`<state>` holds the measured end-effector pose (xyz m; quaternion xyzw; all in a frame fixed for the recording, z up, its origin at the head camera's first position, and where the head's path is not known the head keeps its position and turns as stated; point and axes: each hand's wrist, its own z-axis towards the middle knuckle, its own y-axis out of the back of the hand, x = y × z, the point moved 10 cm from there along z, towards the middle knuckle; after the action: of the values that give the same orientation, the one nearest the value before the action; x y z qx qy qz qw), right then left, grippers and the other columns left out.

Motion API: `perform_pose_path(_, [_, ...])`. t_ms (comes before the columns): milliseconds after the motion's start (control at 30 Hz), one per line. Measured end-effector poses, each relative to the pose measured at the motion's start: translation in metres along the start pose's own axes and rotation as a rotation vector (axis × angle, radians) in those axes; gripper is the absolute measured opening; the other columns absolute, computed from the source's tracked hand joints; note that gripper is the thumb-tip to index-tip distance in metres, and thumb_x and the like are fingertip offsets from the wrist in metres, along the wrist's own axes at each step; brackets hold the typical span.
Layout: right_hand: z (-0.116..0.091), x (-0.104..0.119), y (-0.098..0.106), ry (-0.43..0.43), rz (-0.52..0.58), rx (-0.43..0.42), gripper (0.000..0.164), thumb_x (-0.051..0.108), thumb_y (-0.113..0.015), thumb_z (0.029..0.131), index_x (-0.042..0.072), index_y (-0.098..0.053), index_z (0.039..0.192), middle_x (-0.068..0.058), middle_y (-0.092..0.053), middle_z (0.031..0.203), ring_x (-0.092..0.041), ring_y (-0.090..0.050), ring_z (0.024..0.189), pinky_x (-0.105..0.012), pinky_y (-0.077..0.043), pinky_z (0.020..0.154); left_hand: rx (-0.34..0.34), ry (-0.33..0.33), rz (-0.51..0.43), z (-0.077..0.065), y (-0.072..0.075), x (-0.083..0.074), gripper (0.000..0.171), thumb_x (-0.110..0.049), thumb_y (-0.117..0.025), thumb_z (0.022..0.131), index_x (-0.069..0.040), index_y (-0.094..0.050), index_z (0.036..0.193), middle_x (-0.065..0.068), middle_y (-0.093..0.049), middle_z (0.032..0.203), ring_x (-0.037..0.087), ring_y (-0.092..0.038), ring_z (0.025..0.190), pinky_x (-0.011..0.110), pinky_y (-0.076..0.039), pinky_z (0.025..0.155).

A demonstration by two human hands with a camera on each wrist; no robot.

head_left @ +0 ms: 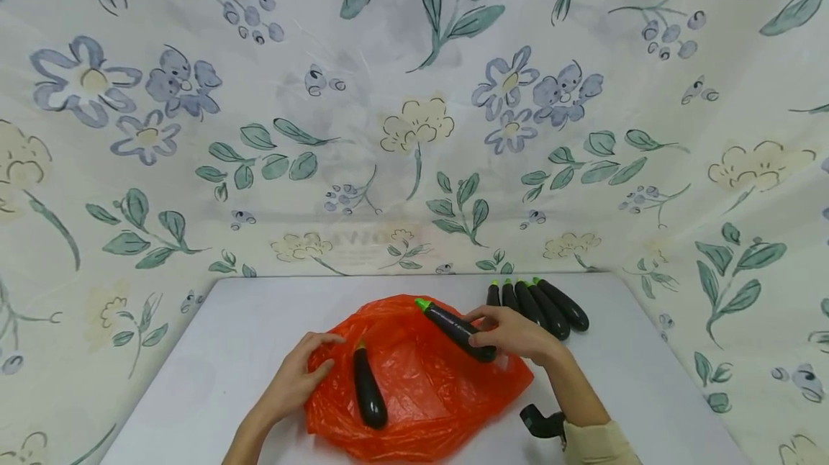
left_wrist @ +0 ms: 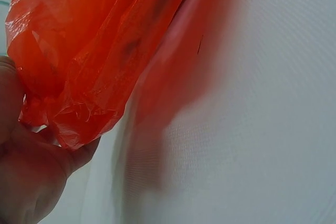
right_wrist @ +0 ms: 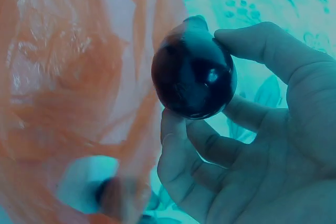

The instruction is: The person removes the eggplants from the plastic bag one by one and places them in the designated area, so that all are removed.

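Observation:
A red plastic bag (head_left: 427,400) lies spread on the table, its mouth facing up. My left hand (head_left: 303,371) grips the bag's left edge; in the left wrist view, thumb and fingers are round the crumpled film (left_wrist: 79,93). One dark eggplant (head_left: 370,393) with a green stem lies on the left part of the bag. Above the bag's right side, my right hand (head_left: 518,335) holds a second eggplant (head_left: 453,328) by its thick end, stem pointing up and left. In the right wrist view its glossy round end (right_wrist: 191,77) sits between thumb and fingers.
Several more eggplants (head_left: 562,304) lie side by side at the table's back right, just behind my right hand. A black device (head_left: 542,423) is at my right wrist. The white table (head_left: 239,328) ends at a floral cloth (head_left: 363,184) hanging behind it.

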<state>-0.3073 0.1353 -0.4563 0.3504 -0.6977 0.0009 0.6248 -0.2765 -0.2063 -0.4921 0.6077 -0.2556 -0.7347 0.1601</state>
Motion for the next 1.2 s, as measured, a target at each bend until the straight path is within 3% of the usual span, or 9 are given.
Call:
perform_pose_path(133, [-0.002,-0.003,0.012,0.024,0.001,-0.053,0.044,0.025,-0.074,0.089,0.011,-0.063,0.130,-0.010,-0.064,0.107,-0.023,-0.062,0.091,-0.037,-0.059,0.072,0.003,0.015,-0.007,0.000,0.000,0.001,0.042,0.005,-0.063,0.093,-0.023,-0.063,0.125,0.004,-0.057,0.121,0.028,-0.054,0.119,0.057,-0.045,0.106])
perform_pose_path(400, [-0.004,-0.015,0.052,0.020,0.023,-0.213,0.047,0.025,-0.072,0.090,0.009,-0.061,0.133,-0.015,-0.064,0.114,-0.026,-0.060,0.091,-0.038,-0.055,0.068,-0.016,-0.015,0.013,-0.001,0.005,-0.001,0.042,0.006,-0.063,0.093,-0.022,-0.063,0.124,0.003,-0.058,0.120,0.026,-0.056,0.118,0.056,-0.046,0.105])
perform_pose_path(567, [-0.006,-0.029,0.084,-0.035,0.008,-0.337,0.050,0.029,-0.070,0.093,0.011,-0.057,0.137,-0.016,-0.062,0.122,-0.028,-0.059,0.100,-0.037,-0.051,0.079,-0.018,-0.011,0.014,-0.001,0.006,0.000,0.042,0.006,-0.063,0.093,-0.021,-0.063,0.125,0.003,-0.058,0.120,0.026,-0.055,0.119,0.055,-0.046,0.105])
perform_pose_path(867, [-0.015,-0.052,0.123,0.012,-0.017,-0.436,0.053,0.028,-0.068,0.095,0.008,-0.053,0.142,-0.022,-0.060,0.130,-0.033,-0.058,0.112,-0.050,-0.049,0.098,-0.012,0.009,0.007,-0.002,0.006,0.003,0.042,0.005,-0.063,0.093,-0.022,-0.063,0.125,0.003,-0.057,0.121,0.026,-0.055,0.120,0.055,-0.046,0.105])
perform_pose_path(1033, [-0.020,-0.071,0.142,-0.019,-0.046,-0.503,0.054,0.029,-0.066,0.096,0.006,-0.051,0.143,-0.024,-0.055,0.135,-0.035,-0.058,0.113,-0.046,-0.050,0.096,-0.010,0.014,0.002,-0.002,0.007,0.003,0.043,0.006,-0.062,0.093,-0.023,-0.063,0.125,0.003,-0.057,0.122,0.028,-0.054,0.121,0.057,-0.045,0.106])
perform_pose_path(1200, [-0.025,-0.081,0.156,-0.046,-0.144,-0.582,0.055,0.029,-0.066,0.096,0.004,-0.049,0.141,-0.027,-0.055,0.135,-0.038,-0.057,0.114,-0.041,-0.050,0.088,-0.005,0.024,-0.001,-0.003,0.007,0.004,0.042,0.005,-0.062,0.094,-0.023,-0.063,0.126,0.004,-0.057,0.122,0.028,-0.054,0.121,0.057,-0.045,0.106])
